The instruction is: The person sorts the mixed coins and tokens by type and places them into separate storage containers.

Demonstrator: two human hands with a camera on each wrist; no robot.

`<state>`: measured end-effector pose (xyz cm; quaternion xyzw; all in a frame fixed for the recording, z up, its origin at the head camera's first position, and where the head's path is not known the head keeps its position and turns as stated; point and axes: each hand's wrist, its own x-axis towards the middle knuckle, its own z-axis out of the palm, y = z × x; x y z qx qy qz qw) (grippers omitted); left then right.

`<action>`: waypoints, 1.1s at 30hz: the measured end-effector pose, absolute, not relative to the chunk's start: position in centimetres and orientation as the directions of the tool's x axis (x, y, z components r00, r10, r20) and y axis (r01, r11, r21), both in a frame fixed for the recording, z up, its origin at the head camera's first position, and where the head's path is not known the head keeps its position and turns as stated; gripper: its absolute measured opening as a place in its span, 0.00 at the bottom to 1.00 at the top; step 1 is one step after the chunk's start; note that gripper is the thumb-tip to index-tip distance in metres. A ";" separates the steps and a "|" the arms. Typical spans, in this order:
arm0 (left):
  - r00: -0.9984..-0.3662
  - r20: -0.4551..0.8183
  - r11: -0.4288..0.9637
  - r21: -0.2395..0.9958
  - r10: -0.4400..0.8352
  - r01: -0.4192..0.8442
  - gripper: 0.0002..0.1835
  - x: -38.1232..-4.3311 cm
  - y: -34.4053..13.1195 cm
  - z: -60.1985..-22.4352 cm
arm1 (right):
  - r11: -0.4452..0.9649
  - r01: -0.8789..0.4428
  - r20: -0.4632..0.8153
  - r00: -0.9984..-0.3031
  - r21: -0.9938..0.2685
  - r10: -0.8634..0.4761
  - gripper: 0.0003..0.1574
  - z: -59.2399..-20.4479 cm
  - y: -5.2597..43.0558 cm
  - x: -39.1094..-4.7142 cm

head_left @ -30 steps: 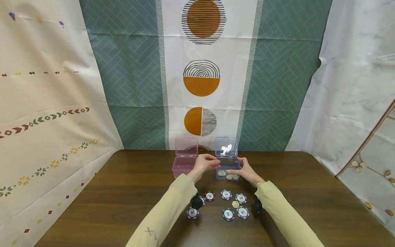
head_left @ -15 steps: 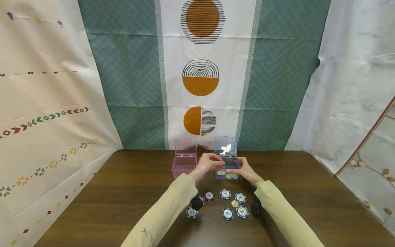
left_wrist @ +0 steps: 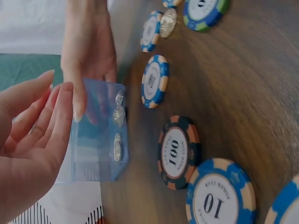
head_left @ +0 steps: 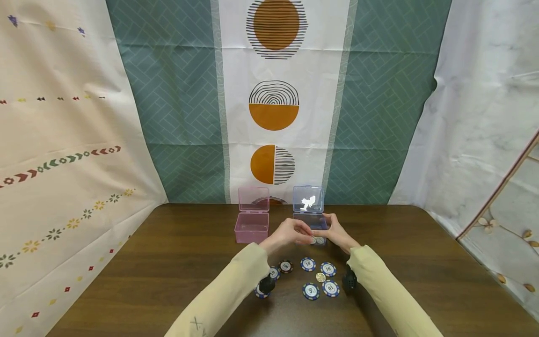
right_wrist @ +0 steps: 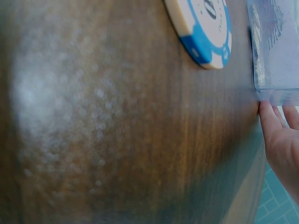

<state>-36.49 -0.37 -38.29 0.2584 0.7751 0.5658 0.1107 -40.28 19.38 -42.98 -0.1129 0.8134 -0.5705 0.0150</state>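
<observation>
A clear blue plastic box (head_left: 300, 219) stands with its hinged lid raised at the back. Several coins (left_wrist: 117, 147) lie inside along its bottom. My right hand (head_left: 338, 235) holds the box at its right end, thumb reaching over the front; fingertips meet the end wall in the right wrist view, where that hand (right_wrist: 282, 144) is partly cut off. Above the box's front hovers my left hand (head_left: 292, 232), hiding part of it. In the left wrist view the left hand (left_wrist: 32, 135) has loosely bent fingers, with nothing visible between thumb and fingertips.
Left of the blue box stands an open pink plastic box (head_left: 251, 236). In front lie several blue poker chips (head_left: 311, 291), a dark poker chip (head_left: 285, 267) marked 100 and a gold-coloured coin (head_left: 321, 277). A patterned cloth (head_left: 273, 107) hangs behind the table.
My left hand has moved right and slightly down, from beside the blue box's left end to over its front. My right hand has stayed at the box.
</observation>
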 end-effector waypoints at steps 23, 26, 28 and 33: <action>-0.546 0.061 0.335 0.731 0.835 0.595 0.08 -35.3 1.0 -40.4 | 0.367 -0.135 0.060 -0.976 -0.921 -0.210 0.56 -42.9 19.3 -40.2; -0.533 0.044 0.354 0.700 0.845 0.619 0.08 -35.4 1.1 -40.8 | 0.371 -0.131 0.055 -0.976 -0.919 -0.210 0.56 -42.8 19.3 -40.1; -0.528 0.033 0.372 0.672 0.848 0.640 0.09 -35.4 1.2 -40.9 | 0.373 -0.130 0.054 -0.977 -0.919 -0.206 0.56 -42.8 19.4 -40.2; -0.505 0.020 0.399 0.586 0.863 0.705 0.09 -35.3 1.6 -41.1 | 0.371 -0.128 0.060 -0.980 -0.920 -0.191 0.56 -43.0 19.3 -40.2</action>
